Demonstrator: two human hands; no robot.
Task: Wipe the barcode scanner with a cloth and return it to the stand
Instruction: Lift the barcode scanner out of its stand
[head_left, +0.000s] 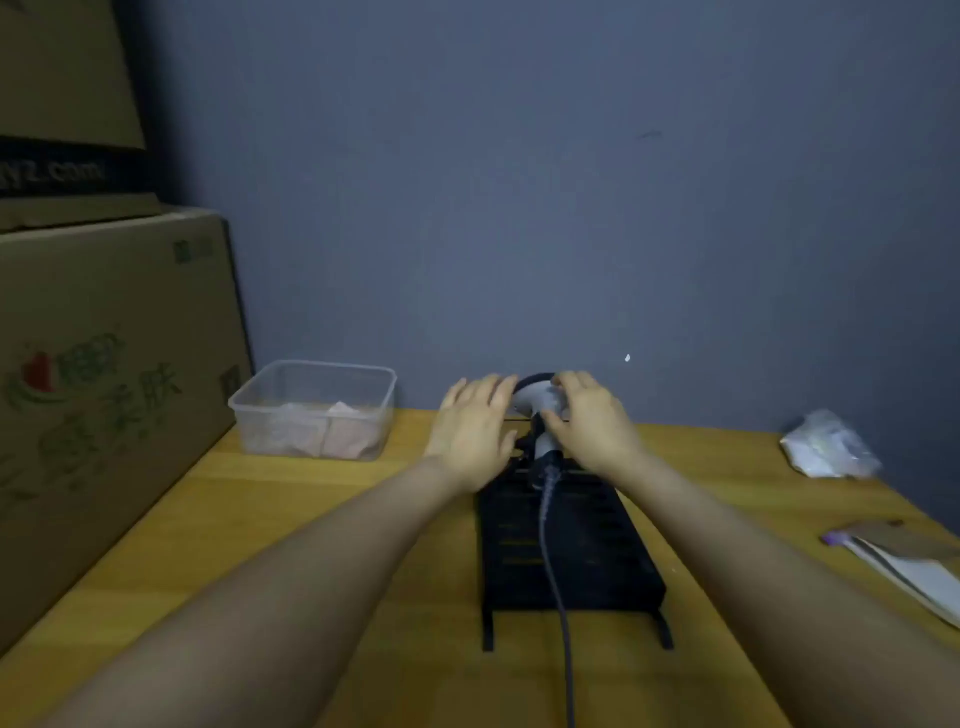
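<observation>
A grey and black barcode scanner (537, 402) sits upright at the far end of a black slatted stand (597, 551) in the middle of the wooden table. Its grey cable (553, 566) runs down over the stand toward me. My left hand (472, 431) is flat beside the scanner's left side, fingers spread. My right hand (592, 421) curls over the scanner's right side, thumb near the handle; whether it grips is unclear. A pink cloth (337, 431) lies in a clear plastic tub (311, 374) to the left.
Large cardboard boxes (104, 395) are stacked along the table's left edge. A crumpled plastic bag (828, 447) lies at the far right, and a flat paper packet (904, 561) near the right edge. A grey wall stands right behind the table.
</observation>
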